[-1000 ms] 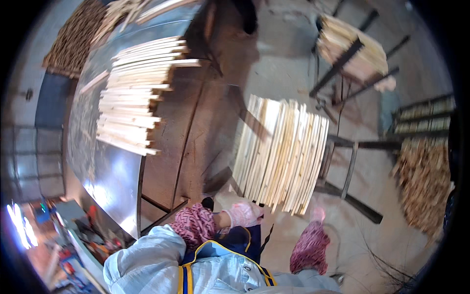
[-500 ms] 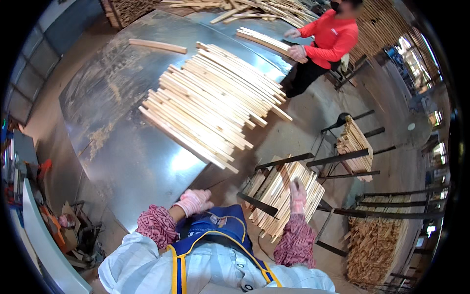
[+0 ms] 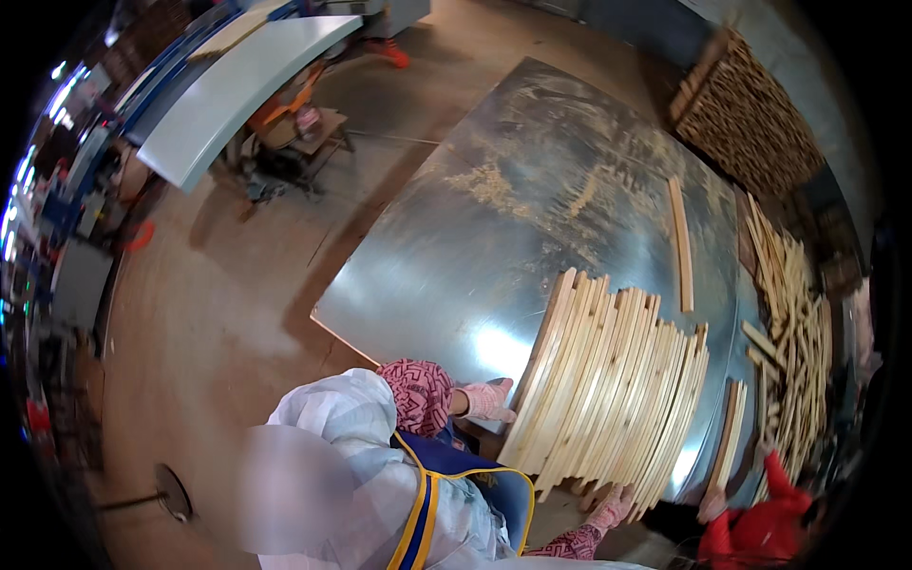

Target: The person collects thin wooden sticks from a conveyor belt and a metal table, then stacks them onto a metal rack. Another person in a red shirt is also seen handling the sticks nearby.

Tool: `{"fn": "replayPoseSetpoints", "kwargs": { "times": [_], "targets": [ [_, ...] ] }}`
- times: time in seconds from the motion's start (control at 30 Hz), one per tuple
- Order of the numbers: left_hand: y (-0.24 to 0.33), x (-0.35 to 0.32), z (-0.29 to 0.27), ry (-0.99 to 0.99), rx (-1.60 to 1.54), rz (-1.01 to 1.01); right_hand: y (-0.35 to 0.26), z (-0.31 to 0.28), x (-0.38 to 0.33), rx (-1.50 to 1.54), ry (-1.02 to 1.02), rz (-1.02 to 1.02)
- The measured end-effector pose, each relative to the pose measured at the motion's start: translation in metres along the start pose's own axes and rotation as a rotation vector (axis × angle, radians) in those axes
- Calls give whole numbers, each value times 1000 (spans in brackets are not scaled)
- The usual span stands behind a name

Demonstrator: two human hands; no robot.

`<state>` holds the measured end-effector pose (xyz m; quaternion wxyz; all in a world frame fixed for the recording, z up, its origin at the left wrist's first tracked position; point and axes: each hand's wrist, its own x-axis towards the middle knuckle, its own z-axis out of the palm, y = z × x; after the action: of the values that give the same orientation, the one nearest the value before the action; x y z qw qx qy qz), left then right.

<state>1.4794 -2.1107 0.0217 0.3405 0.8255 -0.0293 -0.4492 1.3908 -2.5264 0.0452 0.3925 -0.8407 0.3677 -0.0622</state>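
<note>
Sawdust [image 3: 489, 187] is scattered over the table [image 3: 408, 275], on which a row of wooden strips [image 3: 608, 389] is laid. Just beside the row's left edge, the left hand [image 3: 486, 400] is held half open, apparently empty. At the row's near ends the right hand [image 3: 611, 509] is placed, partly curled; any grip cannot be told. Beyond the row, one loose strip [image 3: 681, 245] is seen.

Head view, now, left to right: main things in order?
Long white panel → left hand → row of wooden strips → small strip bundle → loose strip pile.
</note>
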Motion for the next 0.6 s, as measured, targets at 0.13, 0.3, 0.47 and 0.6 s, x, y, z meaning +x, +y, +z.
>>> {"fn": "replayPoseSetpoints", "kwargs": {
  "times": [0.13, 0.3, 0.47, 0.6],
  "targets": [
    [-3, 3, 9, 70, 36, -94, -23, 24, 55, -351, -16, -75],
    [14, 1, 12, 22, 97, -274, -5, 3, 131, -846, 100, -189],
    [12, 21, 13, 227, 2, -72, 5, -10, 195, -725, 281, 97],
    [6, 40, 21, 211, 21, -198, -2, 20, 206, -648, 56, 102]
  ]
}}
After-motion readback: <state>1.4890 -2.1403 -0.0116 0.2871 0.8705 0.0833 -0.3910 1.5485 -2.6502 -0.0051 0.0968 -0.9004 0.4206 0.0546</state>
